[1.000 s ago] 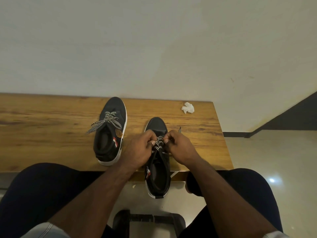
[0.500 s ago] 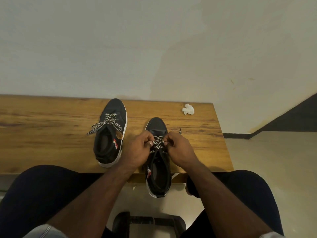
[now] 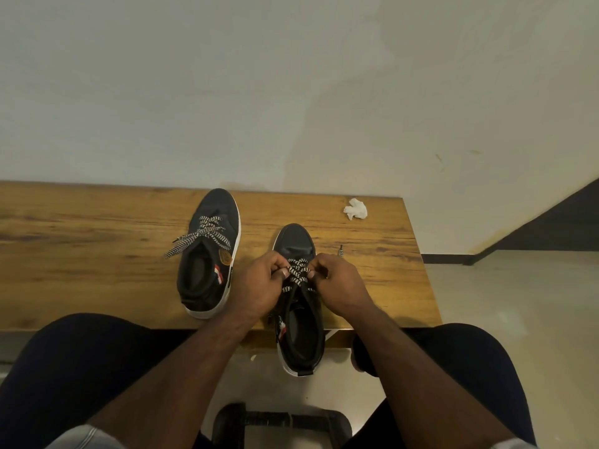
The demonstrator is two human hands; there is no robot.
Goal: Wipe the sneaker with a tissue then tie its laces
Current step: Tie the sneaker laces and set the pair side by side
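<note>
With the crumpled tissue (image 3: pixel 356 209) lying aside, both hands, left hand (image 3: pixel 264 283) and right hand (image 3: pixel 337 280), are pinching the sneaker's (image 3: pixel 299 306) laces (image 3: pixel 298 272), the knot seemingly unfinished.

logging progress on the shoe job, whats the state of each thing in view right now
near sneaker: on the table, heel overhanging the edge
laces: pinched by both hands, not yet tied
left hand: gripping laces
right hand: gripping laces
far sneaker: flat on the table, lace ends loose
tissue: crumpled, lying untouched
</note>
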